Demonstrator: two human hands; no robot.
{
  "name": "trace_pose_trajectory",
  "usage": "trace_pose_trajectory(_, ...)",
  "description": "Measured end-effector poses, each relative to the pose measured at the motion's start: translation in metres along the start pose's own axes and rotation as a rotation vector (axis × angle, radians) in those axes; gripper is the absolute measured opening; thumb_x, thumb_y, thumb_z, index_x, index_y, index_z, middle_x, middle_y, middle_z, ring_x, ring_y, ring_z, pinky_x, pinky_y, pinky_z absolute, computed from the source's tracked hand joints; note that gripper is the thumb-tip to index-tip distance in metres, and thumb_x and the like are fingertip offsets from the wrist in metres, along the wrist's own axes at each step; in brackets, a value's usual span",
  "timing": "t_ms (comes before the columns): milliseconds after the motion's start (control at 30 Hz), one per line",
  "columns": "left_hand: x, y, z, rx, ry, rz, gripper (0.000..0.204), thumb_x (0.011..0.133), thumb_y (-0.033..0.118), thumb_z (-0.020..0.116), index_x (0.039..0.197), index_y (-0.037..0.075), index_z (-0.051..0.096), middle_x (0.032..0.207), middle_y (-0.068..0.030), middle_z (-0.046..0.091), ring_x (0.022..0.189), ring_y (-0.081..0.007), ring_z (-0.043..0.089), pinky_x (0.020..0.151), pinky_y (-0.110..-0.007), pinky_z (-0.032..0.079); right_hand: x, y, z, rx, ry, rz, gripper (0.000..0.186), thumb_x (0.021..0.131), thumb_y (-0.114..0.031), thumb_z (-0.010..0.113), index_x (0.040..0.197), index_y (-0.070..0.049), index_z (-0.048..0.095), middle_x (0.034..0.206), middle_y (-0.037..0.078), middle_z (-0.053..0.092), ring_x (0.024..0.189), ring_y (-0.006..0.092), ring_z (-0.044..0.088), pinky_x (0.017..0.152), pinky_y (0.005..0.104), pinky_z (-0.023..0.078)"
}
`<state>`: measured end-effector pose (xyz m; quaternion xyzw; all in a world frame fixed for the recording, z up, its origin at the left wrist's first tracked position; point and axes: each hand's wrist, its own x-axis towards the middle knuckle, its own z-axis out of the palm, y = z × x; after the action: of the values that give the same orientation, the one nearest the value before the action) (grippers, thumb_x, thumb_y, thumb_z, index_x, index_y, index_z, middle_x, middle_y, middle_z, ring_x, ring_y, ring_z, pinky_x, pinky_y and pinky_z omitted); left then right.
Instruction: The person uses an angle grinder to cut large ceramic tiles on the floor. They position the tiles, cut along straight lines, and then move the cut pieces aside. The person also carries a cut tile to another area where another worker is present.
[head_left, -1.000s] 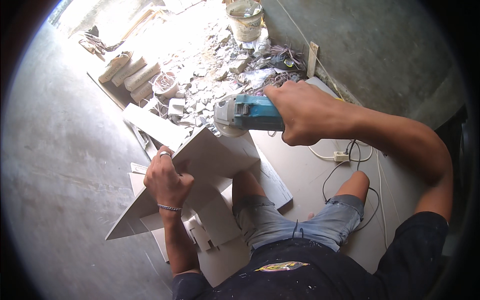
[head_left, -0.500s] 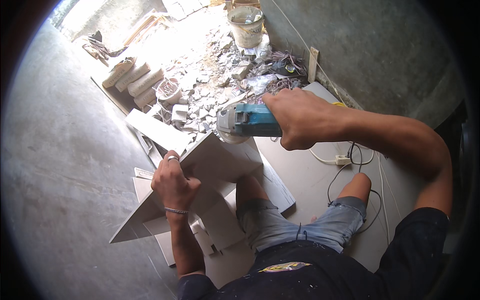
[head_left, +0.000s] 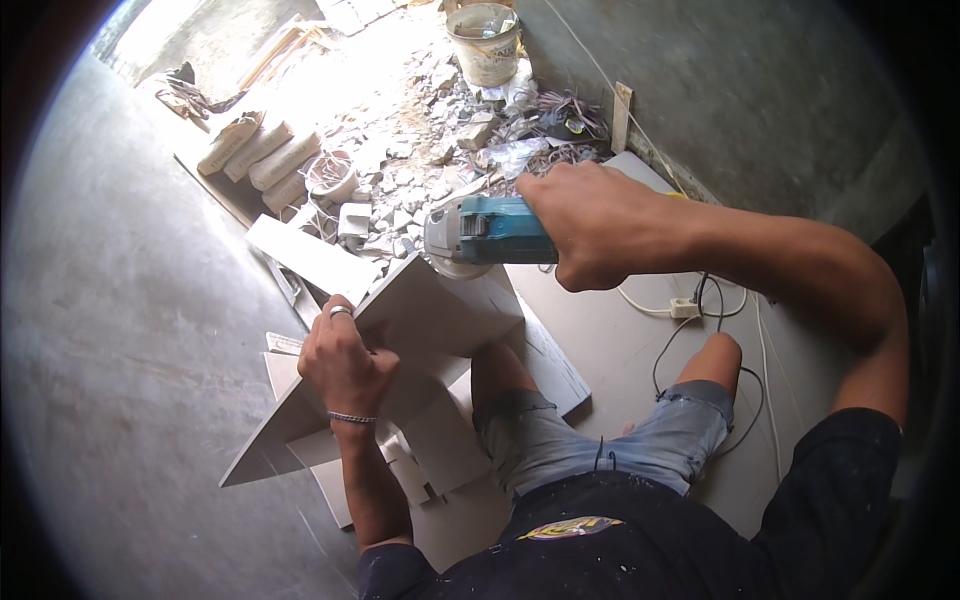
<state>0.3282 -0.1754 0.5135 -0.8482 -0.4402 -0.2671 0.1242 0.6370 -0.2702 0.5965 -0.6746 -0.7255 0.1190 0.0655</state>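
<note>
My left hand, wearing a ring and a bracelet, grips the upper edge of a grey tile held tilted above other stacked pale pieces. My right hand is closed around a teal and grey angle grinder. The grinder's guarded disc is at the tile's upper right part; whether it touches the tile I cannot tell.
Rubble, a dirty bucket, several sacks, a small pail of wires and a white offcut lie beyond. Cables and a socket block are on the right, between my knee and the wall.
My left hand and the tile have shifted a little to the right in the picture since a second ago. The grinder dipped slightly at half a second ago and is now back higher in view.
</note>
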Motion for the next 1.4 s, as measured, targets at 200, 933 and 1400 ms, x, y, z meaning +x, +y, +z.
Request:
trace_pose_trajectory(200,-0.0012,0.0013,-0.0008,0.013,-0.001,-0.002,0.037,0.060,0.001,0.068,0.096,0.001,0.060,0.095,-0.0170,0.069,0.086,-0.0412,0.067,0.073,-0.049,0.052,-0.0011,-0.0010,-0.0003,-0.017,0.013,-0.007,0.041,0.065,-0.006,0.070,0.102,0.010,0.062,0.104,0.027,0.069,0.100,0.0423,0.070,0.088,0.0464,0.058)
trace_pose_trajectory(933,-0.0024,0.0035,-0.0020,0.031,-0.019,-0.007,0.031,0.071,0.010,0.078,0.094,0.002,0.060,0.091,-0.0161,0.068,0.086,-0.0403,0.068,0.072,-0.048,0.051,-0.0064,-0.0027,0.0018,0.023,0.001,-0.013,0.044,0.067,-0.003,0.073,0.107,0.010,0.058,0.098,0.028,0.070,0.097,0.0448,0.071,0.087,0.0485,0.058)
trace_pose_trajectory(1400,-0.0031,0.0023,0.0000,0.049,-0.012,0.004,0.031,0.068,0.008,0.073,0.097,0.001,0.061,0.089,-0.0161,0.067,0.083,-0.0403,0.067,0.070,-0.047,0.051,-0.0090,-0.0013,0.0036,-0.014,0.077,-0.052,0.029,0.064,-0.006,0.073,0.088,0.009,0.069,0.095,0.027,0.072,0.091,0.0409,0.073,0.079,0.0453,0.061)
